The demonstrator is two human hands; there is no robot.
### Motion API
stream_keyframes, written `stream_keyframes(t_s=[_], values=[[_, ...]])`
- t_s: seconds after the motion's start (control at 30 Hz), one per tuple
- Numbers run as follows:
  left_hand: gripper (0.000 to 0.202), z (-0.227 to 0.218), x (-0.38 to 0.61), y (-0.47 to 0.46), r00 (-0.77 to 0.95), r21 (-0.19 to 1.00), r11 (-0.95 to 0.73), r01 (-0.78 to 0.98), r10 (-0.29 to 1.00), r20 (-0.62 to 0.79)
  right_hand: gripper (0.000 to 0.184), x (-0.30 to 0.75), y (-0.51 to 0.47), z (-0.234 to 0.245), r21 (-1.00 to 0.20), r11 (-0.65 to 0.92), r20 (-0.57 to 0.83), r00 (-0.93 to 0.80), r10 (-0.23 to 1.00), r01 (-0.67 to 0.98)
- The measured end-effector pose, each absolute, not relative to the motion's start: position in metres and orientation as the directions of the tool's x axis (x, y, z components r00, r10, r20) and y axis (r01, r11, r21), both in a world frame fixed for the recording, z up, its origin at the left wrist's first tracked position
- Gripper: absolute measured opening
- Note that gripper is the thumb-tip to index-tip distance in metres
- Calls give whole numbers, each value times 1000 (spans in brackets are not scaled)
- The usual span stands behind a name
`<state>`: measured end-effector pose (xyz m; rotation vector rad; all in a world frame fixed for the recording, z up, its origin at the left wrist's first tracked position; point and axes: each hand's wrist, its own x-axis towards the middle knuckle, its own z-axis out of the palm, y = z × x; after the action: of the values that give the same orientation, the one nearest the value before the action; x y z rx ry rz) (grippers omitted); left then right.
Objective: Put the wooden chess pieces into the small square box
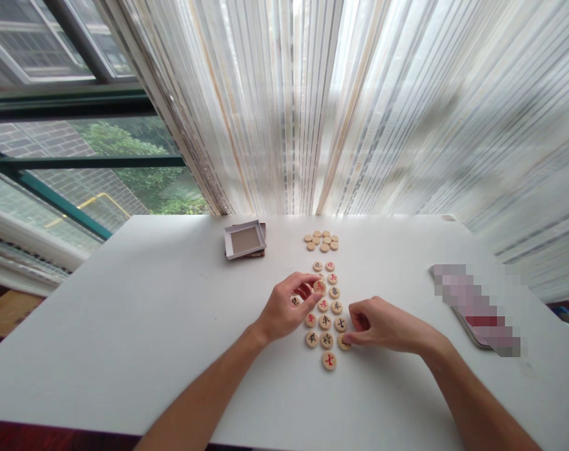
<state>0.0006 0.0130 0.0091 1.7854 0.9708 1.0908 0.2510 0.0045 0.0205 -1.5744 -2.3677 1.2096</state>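
Between the thumb and fingers of my left hand (284, 307) is a round wooden Chinese chess piece with a red character (319, 287), raised over the other pieces. My right hand (378, 322) is curled, its thumb at a black-marked Chinese chess piece (344, 342) on the right side of the layout, partly covering it. Several face-up pieces with red or black characters stand in rough rows, among them a black-marked piece (326, 340) and a red-marked piece (329, 361) nearest me. Another black-marked piece (294, 301) shows under my left fingers, partly hidden.
Several pieces with no visible characters (324, 248) lie grouped farther back on the white table (148, 326). A shallow open box (244, 241) sits at the back left. To the right lies a flat object, blurred by pixels (472, 307). A striped curtain (284, 113) hangs behind the table.
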Motion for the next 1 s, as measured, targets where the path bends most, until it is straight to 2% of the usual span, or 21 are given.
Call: stream_keyframes(t_s=[0.17,0.27,0.4,0.5,0.67,1.0], values=[[32,8,1,13,321,904,-382,190,895,310,42,250,5,23,-640,225,-289,-502,815,735],[33,7,2,12,324,911,-373,175,896,305,39,244,5,28,-692,305,-81,-490,868,654],[37,7,3,8,370,932,-333,144,891,261,16,231,3,28,-739,466,280,-407,870,487],[38,9,4,7,401,945,-308,109,884,242,21,223,0,24,-709,585,445,-394,804,393],[40,11,5,6,426,965,-257,60,881,208,26,216,-2,17,-676,656,537,-386,750,335],[43,12,5,6,459,982,-189,24,874,157,25,217,1,11,-667,628,527,-342,778,402]])
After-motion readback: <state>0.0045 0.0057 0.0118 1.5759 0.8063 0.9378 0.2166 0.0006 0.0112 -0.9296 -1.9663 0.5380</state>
